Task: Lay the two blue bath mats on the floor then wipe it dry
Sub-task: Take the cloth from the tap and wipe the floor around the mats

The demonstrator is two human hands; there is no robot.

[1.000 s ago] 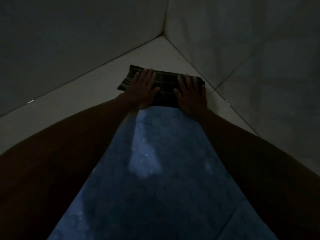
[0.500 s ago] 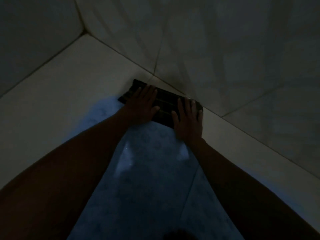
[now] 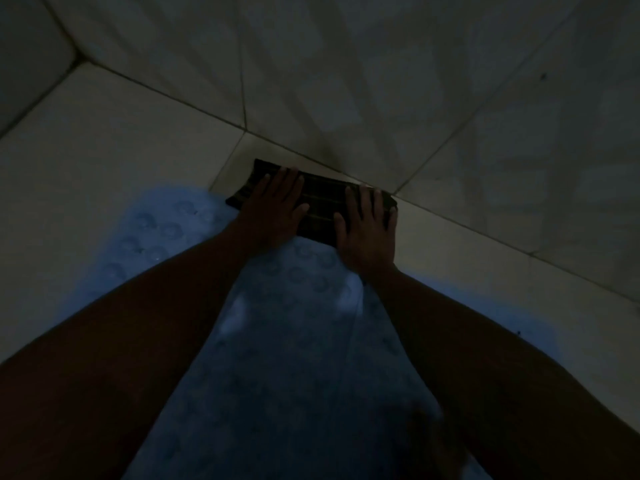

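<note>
A blue bath mat with round bumps lies flat on the pale tiled floor, running from under me towards the wall. A faint seam near its right side suggests a second blue mat alongside; the dim light leaves this unsure. At the mat's far end a dark striped folded cloth lies on the floor against the wall base. My left hand presses flat on the cloth's left half. My right hand presses flat on its right half, fingers spread.
A tiled wall rises right behind the cloth. The room's corner is at the upper left. Bare floor tiles lie left of the mat and along the wall to the right. The room is very dark.
Both hands have slid the dark cloth along the wall base, away from the corner, which now sits far to the left. The hands stay flat on the cloth.
</note>
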